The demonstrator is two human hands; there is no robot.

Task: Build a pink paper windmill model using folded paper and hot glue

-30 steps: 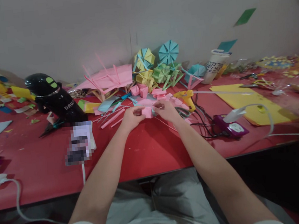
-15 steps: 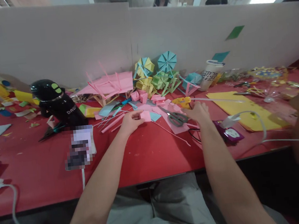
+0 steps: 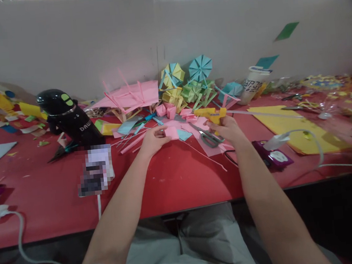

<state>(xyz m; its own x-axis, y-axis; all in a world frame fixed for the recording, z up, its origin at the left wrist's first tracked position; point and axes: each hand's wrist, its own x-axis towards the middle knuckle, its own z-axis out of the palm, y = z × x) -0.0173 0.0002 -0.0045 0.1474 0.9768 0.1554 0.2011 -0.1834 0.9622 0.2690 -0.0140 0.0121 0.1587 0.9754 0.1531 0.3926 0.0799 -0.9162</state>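
Between the thumb and fingers of my left hand (image 3: 154,141) is a small folded pink paper piece (image 3: 171,133), held low over the table. A blue paper scrap (image 3: 184,134) lies just right of it. My right hand (image 3: 226,127) is wrapped round the handle of a yellow glue gun (image 3: 210,113), whose nozzle points left; a clear glue stick (image 3: 255,112) sticks out behind it. Below the gun, grey-handled scissors (image 3: 211,138) rest on pink paper, partly behind my right fingers. Several pink folded pieces (image 3: 166,110) stand farther back.
Folded paper umbrellas (image 3: 200,68) in yellow, blue and green stand at the back. A black bottle (image 3: 72,119) and a phone (image 3: 96,170) are to the left. On the right are a purple power strip (image 3: 273,156), yellow paper sheets (image 3: 300,130) and a paper cup (image 3: 255,85).
My right hand has closed round the glue gun and lifted it from the table. My left hand keeps the pink piece in nearly the same place. The view has shifted slightly.
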